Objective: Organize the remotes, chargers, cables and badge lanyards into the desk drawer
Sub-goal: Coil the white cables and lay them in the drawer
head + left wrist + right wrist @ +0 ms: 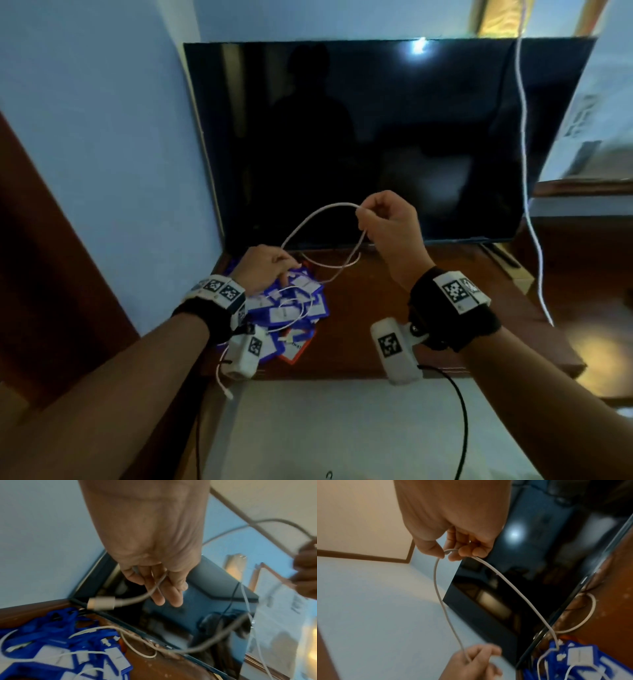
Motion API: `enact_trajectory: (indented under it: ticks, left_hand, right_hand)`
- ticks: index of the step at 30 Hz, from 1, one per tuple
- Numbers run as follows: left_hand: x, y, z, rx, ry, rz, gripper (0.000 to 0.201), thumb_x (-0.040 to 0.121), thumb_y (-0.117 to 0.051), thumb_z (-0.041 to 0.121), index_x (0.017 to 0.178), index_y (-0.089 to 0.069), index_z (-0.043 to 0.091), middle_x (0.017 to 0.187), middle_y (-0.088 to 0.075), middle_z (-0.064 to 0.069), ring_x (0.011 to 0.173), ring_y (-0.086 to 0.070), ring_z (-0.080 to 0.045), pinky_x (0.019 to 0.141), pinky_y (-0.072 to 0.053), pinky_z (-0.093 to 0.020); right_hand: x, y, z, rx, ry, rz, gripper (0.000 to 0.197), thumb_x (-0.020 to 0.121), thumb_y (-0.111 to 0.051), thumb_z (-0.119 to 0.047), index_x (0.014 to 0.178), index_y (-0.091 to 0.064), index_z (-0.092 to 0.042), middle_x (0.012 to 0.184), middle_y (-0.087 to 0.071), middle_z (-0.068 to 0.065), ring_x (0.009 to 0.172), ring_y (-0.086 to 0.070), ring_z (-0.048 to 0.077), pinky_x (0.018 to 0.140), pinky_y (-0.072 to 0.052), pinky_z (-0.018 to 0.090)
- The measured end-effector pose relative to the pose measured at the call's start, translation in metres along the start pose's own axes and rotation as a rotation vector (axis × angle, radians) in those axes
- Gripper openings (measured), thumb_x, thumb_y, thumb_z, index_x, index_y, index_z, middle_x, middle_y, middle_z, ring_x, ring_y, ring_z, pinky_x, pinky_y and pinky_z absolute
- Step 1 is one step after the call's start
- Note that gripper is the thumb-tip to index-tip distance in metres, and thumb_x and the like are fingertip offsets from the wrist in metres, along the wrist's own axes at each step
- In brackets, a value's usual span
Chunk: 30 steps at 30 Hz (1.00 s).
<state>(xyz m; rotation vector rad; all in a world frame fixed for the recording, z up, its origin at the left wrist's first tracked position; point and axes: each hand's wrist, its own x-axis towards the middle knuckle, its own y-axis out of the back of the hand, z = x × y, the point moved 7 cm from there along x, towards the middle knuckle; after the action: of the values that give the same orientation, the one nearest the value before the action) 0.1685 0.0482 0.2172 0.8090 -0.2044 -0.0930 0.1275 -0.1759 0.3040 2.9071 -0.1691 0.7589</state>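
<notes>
A white charging cable (pixel 310 219) arcs between my two hands above the wooden desk (pixel 394 308). My right hand (pixel 368 214) is raised in front of the TV and pinches the cable's bend (pixel 450 551) between thumb and fingers. My left hand (pixel 277 270) is lower, over a heap of blue badge lanyards (pixel 294 308), and grips the cable near its plug end (pixel 101 602), which pokes out past the fingers. A second white cable (pixel 291 308) lies looped over the lanyards. The drawer is out of sight.
A dark TV (pixel 376 137) stands at the back of the desk. Another white cord (pixel 527 178) hangs down at the right past the TV's edge. A blue wall (pixel 102 137) closes off the left side. Black wrist-camera leads (pixel 459 421) trail below my arms.
</notes>
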Motion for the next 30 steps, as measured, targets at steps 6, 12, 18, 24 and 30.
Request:
enact_trajectory:
  ticks: [6,12,18,24,30]
  left_hand:
    - [0.023,0.014,-0.034,0.024,0.098,0.048,0.032,0.101,-0.044,0.026,0.08,-0.068,0.021,0.056,-0.062,-0.007,0.06,-0.063,-0.021,0.068,-0.048,-0.03]
    - [0.03,-0.013,0.007,-0.066,0.001,-0.056,0.033,0.103,-0.038,0.024,0.083,-0.063,0.016,0.051,-0.044,-0.003,0.041,-0.038,-0.015,0.046,-0.034,-0.027]
    - [0.016,-0.012,0.05,-0.603,-0.029,-0.141,0.031,0.104,-0.035,0.02,0.092,-0.059,0.005,0.054,-0.035,0.005,0.046,-0.028,-0.007,0.045,-0.023,-0.021]
    - [0.02,0.016,0.046,-1.195,0.145,-0.066,0.03,0.102,-0.033,0.018,0.082,-0.054,0.01,0.043,-0.03,0.009,0.035,-0.021,-0.004,0.041,-0.019,-0.019]
    - [0.021,0.009,0.024,-1.462,0.335,0.131,0.032,0.102,-0.034,0.018,0.076,-0.052,0.012,0.042,-0.027,0.01,0.033,-0.021,-0.004,0.037,-0.018,-0.016]
  right_hand:
    - [0.015,0.066,-0.006,-0.128,0.043,0.237,0.024,0.081,-0.064,-0.001,0.072,-0.056,-0.022,0.069,-0.058,-0.002,0.061,-0.053,0.008,0.058,-0.044,0.022]
    - [0.019,0.08,-0.044,-0.47,0.304,0.279,0.026,0.075,-0.069,-0.001,0.083,-0.051,-0.018,0.07,-0.051,-0.006,0.064,-0.049,0.006,0.061,-0.04,0.017]
    - [-0.009,0.104,0.037,-0.638,0.037,0.223,0.032,0.078,-0.067,-0.001,0.097,-0.046,-0.015,0.072,-0.051,-0.003,0.062,-0.048,0.01,0.058,-0.037,0.026]
    - [-0.057,0.144,0.117,-0.736,-0.216,0.218,0.021,0.081,-0.061,0.0,0.084,-0.047,-0.016,0.066,-0.054,-0.001,0.059,-0.053,0.016,0.051,-0.035,0.026]
    - [-0.091,0.194,0.159,-0.773,-0.601,0.144,0.015,0.091,-0.056,-0.011,0.077,-0.06,-0.007,0.066,-0.066,0.013,0.052,-0.062,0.026,0.053,-0.052,0.031]
